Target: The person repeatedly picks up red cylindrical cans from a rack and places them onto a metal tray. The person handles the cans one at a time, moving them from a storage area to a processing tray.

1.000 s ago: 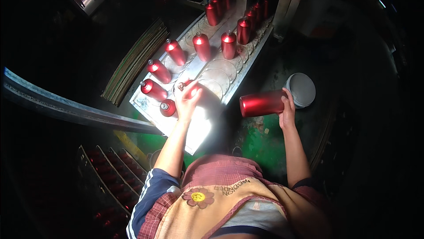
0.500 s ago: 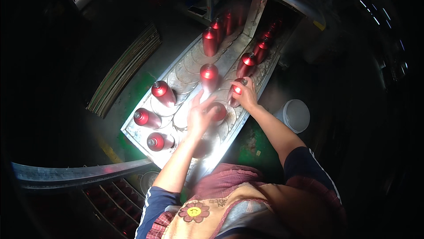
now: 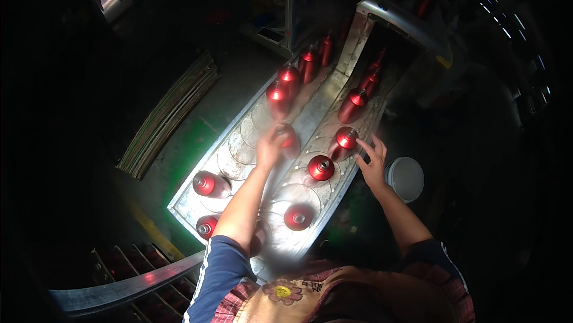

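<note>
Beside a red metallic bottle (image 3: 289, 142) on the metal conveyor, my left hand (image 3: 270, 147) is blurred, with its fingers curled around the bottle's side. To the right, my right hand (image 3: 373, 163) has its fingers spread and its thumb close to another red bottle (image 3: 344, 144); whether it touches is unclear. Nearer to me, two more red bottles stand upright, one in the right lane (image 3: 321, 168) and one close to the front end (image 3: 299, 217). My left forearm partly hides a bottle (image 3: 257, 240) behind it.
Circular plates make up the conveyor (image 3: 241, 144). Several bottles line its far-left side (image 3: 278, 101), and others run toward a dark metal-hooded opening (image 3: 406, 17). Two stand at the near left (image 3: 210, 184). A white bucket (image 3: 406, 178) sits at right; stacked slats (image 3: 170, 114) lie at left.
My right hand has let go of its bottle and opened beside it. My left hand has moved forward from the near-right bottle to one in the middle. The view has shifted.
</note>
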`<state>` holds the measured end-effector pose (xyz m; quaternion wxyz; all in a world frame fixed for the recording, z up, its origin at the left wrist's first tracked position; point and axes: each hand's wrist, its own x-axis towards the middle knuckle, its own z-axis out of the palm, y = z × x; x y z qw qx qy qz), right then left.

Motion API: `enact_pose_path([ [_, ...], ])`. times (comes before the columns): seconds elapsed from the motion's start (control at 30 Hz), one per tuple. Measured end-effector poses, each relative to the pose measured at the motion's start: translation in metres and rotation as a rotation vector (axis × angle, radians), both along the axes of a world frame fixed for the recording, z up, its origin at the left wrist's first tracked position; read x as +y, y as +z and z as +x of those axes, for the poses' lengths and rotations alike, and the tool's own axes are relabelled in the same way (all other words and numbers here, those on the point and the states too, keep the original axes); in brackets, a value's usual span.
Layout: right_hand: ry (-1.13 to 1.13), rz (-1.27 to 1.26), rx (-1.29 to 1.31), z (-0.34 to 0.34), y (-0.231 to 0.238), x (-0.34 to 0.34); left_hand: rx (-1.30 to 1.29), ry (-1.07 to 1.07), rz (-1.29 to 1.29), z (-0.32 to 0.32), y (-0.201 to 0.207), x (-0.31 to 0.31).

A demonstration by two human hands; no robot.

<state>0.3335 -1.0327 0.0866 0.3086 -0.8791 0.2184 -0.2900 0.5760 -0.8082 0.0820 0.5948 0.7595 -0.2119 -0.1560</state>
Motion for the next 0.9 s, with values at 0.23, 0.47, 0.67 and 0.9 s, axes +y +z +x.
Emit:
enact_pose_path([
  [0.23,-0.159,0.133,-0.049,-0.058,0.024,-0.019,-0.14,0.333,0.014,0.056,-0.002,0.053],
  [0.47,-0.226,0.316,-0.081,-0.108,0.019,-0.029,-0.454,0.437,0.512,0.042,0.021,0.049],
  [0.67,-0.156,0.464,-0.071,-0.135,0.009,-0.005,-0.305,0.261,0.298,0.043,0.026,0.011],
  [0.9,-0.166,0.553,-0.148,-0.158,-0.008,0.002,-0.207,0.319,0.236,0.045,-0.004,0.03],
])
